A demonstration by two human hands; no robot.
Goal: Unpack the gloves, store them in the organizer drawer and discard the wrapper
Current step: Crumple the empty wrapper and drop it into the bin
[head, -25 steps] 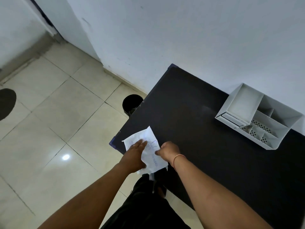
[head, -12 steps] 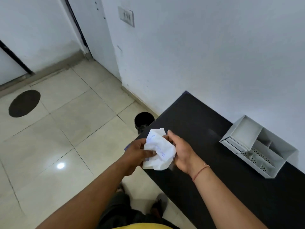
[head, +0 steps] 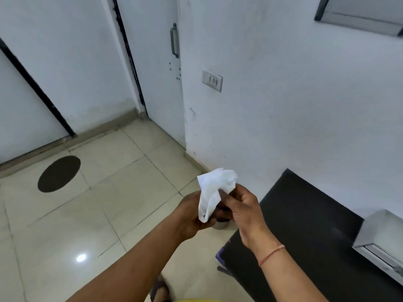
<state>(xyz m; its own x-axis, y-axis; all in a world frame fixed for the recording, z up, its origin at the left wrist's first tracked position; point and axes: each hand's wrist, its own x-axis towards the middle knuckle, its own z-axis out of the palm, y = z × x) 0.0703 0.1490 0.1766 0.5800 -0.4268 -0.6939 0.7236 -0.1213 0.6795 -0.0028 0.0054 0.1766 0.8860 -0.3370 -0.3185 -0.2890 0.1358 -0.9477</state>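
Note:
A crumpled white paper wrapper (head: 214, 188) with faint blue print is held up in the air between both hands, left of the black table (head: 305, 214). My left hand (head: 194, 216) grips its lower end from below. My right hand (head: 242, 205) pinches its upper right part with fingers and thumb. The white organizer (head: 379, 236) stands on the table at the right edge of the view, only partly visible. No gloves are visible.
A small dark bin (head: 221, 223) stands on the floor just below my hands, mostly hidden by them. Beige tiled floor with a dark round patch (head: 58, 173) lies to the left. A white wall and closed door (head: 152, 62) are ahead.
The wrapper was lifted off the table edge and crumpled between both hands. The view has tilted upward, so the door and wall now fill the top and the organizer slid to the right edge.

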